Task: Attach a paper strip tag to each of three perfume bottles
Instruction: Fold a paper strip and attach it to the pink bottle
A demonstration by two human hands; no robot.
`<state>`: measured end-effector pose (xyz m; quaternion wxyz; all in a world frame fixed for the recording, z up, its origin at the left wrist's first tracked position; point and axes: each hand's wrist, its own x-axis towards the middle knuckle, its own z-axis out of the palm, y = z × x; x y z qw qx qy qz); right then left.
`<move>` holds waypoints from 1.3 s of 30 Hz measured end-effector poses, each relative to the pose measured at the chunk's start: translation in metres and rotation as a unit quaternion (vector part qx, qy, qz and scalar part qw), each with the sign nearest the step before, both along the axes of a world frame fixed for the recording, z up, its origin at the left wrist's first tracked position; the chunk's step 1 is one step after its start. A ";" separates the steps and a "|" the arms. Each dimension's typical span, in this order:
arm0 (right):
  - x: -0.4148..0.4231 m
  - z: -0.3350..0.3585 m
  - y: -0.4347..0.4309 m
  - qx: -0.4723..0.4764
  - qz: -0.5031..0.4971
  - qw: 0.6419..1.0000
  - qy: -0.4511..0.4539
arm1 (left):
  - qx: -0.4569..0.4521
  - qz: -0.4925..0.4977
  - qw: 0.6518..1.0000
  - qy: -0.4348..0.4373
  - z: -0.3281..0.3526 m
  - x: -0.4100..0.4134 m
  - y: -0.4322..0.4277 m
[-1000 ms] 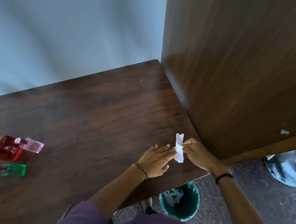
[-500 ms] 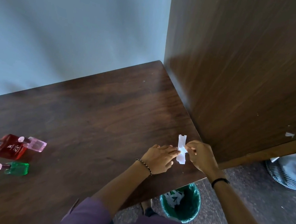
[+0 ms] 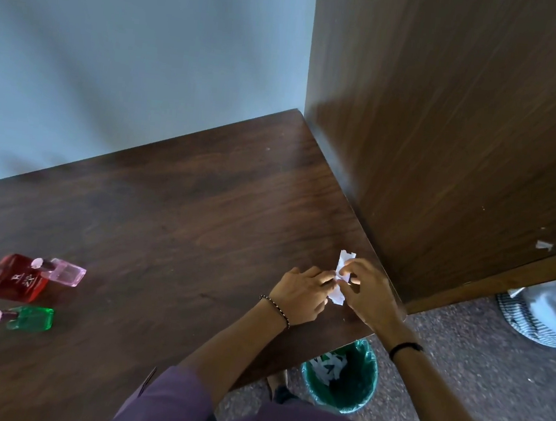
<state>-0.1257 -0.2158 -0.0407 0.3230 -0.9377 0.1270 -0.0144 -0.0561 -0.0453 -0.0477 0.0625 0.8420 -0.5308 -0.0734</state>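
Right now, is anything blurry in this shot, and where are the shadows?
Head view: left hand, right hand and strip are softly blurred, the bottles a bit crisper; head view also shows soft diagonal shadows across the wall and a faint sheen on the table.

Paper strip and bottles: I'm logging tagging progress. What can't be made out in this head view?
Head view, all:
- Strip: middle hidden by fingers of left hand and right hand; fold or tear unclear.
- Red bottle, pink bottle, green bottle: too small and blurred to show any tag.
- Bin: far side hidden by the table edge.
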 end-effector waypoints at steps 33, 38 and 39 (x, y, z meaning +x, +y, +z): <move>0.004 0.028 0.004 0.197 -0.268 0.943 0.023 | 0.120 0.085 0.970 0.194 0.025 0.016 -0.025; 0.003 0.039 0.025 0.134 -0.168 0.975 -0.061 | -0.100 0.283 0.857 0.419 0.023 0.016 -0.004; 0.004 0.039 0.030 0.139 -0.136 0.978 -0.070 | -0.160 0.337 0.799 0.471 0.029 0.014 0.001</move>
